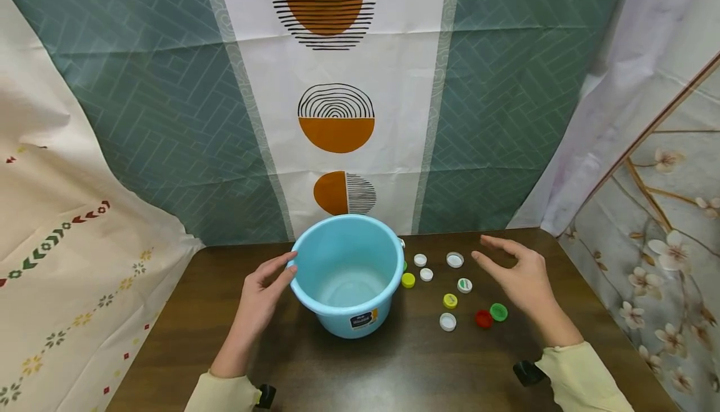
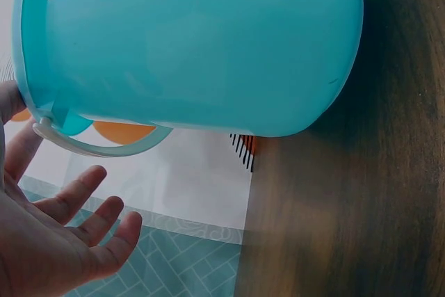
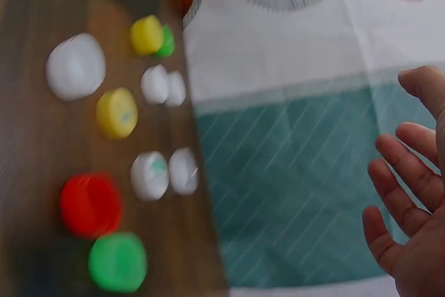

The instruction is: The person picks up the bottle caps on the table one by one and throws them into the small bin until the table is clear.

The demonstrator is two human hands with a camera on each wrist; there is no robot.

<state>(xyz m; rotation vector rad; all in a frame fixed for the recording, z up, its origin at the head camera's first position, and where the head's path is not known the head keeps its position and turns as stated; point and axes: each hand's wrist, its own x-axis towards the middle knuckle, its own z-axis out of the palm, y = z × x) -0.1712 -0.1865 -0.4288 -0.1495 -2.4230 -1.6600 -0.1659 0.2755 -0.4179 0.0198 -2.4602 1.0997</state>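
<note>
A light blue plastic bucket (image 1: 360, 321) stands upright on the dark wooden table, its inside bare as far as I see. At its left rim is my left hand (image 1: 264, 287), thumb and forefinger touching or nearly touching the edge. In the left wrist view the other fingers (image 2: 104, 220) spread loosely below the bucket's pale handle (image 2: 104, 149). My right hand (image 1: 520, 274) hovers over the table's right side, holding nothing, thumb and fingers apart. Loose bottle caps lie between it and the bucket, among them a red cap (image 1: 484, 319), a green cap (image 1: 498, 312) and a yellow cap (image 1: 450, 301).
Several white caps, such as one white cap (image 1: 447, 322), lie scattered on the table (image 1: 185, 337). A second yellow cap (image 1: 408, 281) sits close to the bucket's right side. Patterned curtain cloth (image 1: 360, 62) hangs behind the table, with more cloth at both sides.
</note>
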